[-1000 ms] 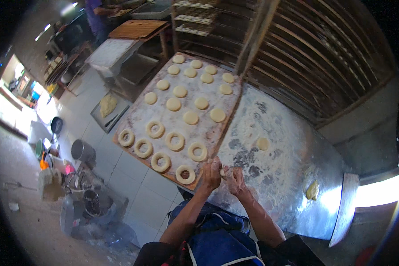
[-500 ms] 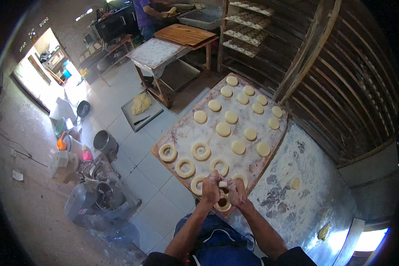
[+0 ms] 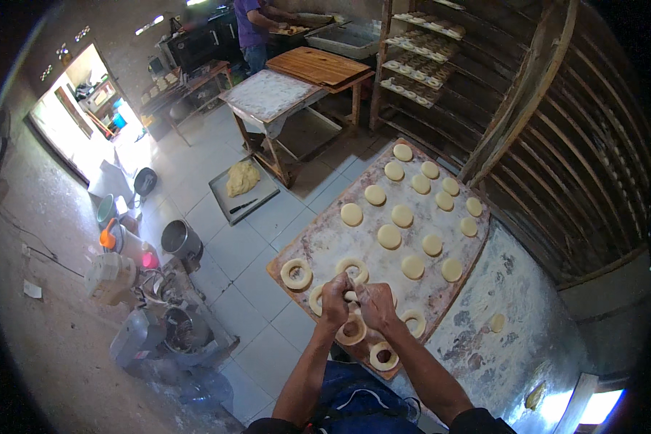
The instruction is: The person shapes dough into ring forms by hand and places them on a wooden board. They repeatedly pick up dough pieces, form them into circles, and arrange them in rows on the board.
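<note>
The left hand (image 3: 334, 300) and the right hand (image 3: 376, 304) were close together at the lower centre of the frame, their fingers curled in, with a pale piece of dough (image 3: 350, 296) pinched between them. Only a short stretch of it showed in the gap, so its full shape could not be told. Both hands were over the near end of a floured wooden board (image 3: 318, 239), which slanted from the lower centre toward the upper right. Dough rings (image 3: 296, 274) lay around them on this near end, a few partly hidden by the fingers and wrists, while flat dough discs (image 3: 402, 215) were spread over the middle and far end. Along the board's right side, a floured metal table (image 3: 550, 325) filled the lower right of the frame, bearing one more pale round (image 3: 497, 322) and a yellowish lump (image 3: 534, 396) near the bottom. Left of the board, a metal tray (image 3: 224, 207) on the tiled floor held a large mound of dough (image 3: 243, 179) and a dark knife (image 3: 243, 205). A metal pot (image 3: 182, 240) stood farther left, near plastic containers (image 3: 111, 278) by the wall. At the upper centre was a small wooden stand (image 3: 271, 94) with a floury top; behind it, a person in a purple shirt (image 3: 252, 25) stood beside a rack (image 3: 377, 79) loaded with trays of pale pieces.
</note>
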A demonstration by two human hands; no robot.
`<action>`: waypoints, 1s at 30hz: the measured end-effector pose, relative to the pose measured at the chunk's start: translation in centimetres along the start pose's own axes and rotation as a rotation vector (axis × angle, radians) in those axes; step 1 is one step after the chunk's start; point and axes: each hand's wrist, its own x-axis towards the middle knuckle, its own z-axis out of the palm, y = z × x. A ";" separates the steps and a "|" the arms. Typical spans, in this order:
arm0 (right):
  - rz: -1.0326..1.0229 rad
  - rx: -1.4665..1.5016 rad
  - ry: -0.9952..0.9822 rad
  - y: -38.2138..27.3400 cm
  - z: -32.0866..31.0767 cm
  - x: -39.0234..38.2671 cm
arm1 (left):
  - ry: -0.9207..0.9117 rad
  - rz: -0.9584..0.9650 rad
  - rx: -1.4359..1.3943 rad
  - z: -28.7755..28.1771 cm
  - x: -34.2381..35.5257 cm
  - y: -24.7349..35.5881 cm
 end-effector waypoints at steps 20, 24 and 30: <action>0.300 -0.927 0.253 8.8 -7.6 0.1 | -0.083 0.194 1.126 -10.9 12.9 0.2; 0.247 -1.040 0.233 10.6 -8.1 -1.4 | -0.077 -0.019 1.174 -9.7 13.2 0.9; 0.485 -0.633 0.138 10.1 -10.2 0.8 | -0.008 0.600 1.336 -6.9 16.2 -2.7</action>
